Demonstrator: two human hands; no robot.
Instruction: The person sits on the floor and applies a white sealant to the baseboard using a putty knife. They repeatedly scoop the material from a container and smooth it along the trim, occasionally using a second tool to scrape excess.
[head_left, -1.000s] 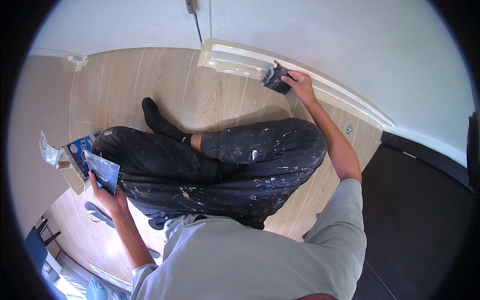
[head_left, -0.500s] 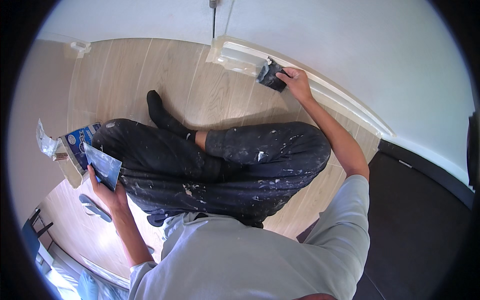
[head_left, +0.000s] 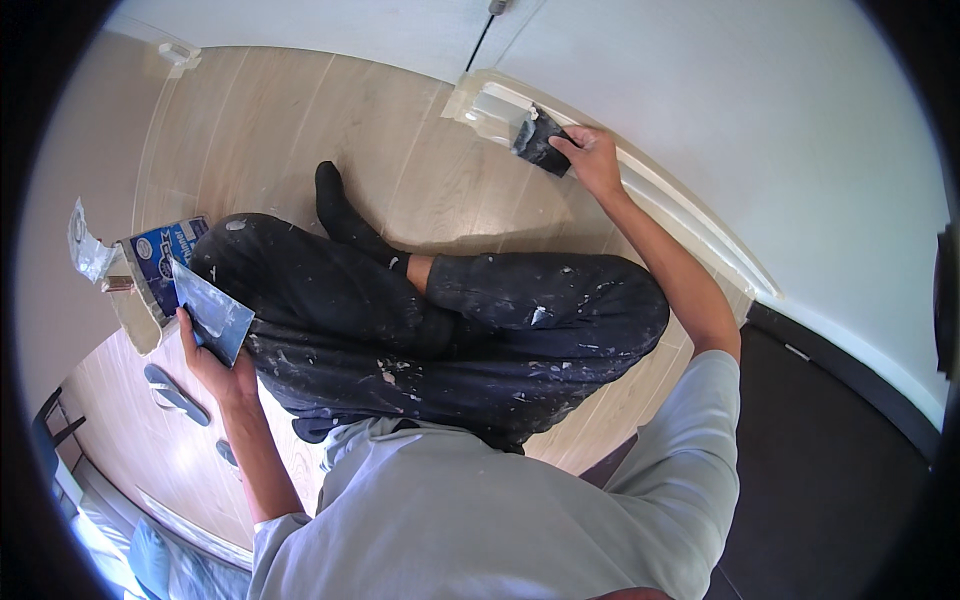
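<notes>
My right hand [head_left: 590, 158] pinches a dark flat putty scraper [head_left: 543, 143] by its edge. White-grey filler shows on the scraper's left part. It is at the white baseboard [head_left: 680, 205], near the end where masking tape [head_left: 465, 98] is stuck. Whether the blade touches the board I cannot tell. Beside my left knee, my left hand [head_left: 222, 370] grips a bluish flat putty scraper [head_left: 212, 315] from below, thumb and fingers along its lower edge. Pale smears mark its face. Just behind it is a blue printed container [head_left: 163, 262], partly covered.
My crossed legs [head_left: 430, 330] in paint-spotted trousers take up the middle. A crumpled silvery wrapper [head_left: 90, 245] is by the container. Flip-flops [head_left: 175, 393] lie on the wooden floor [head_left: 260, 140] at left. A white wall [head_left: 760, 130] and a dark floor area [head_left: 830, 450] are at right.
The view has shifted slightly, so the wall and baseboard sit farther right. Both hands keep hold of their scrapers; the right one is now nearer the baseboard's taped end.
</notes>
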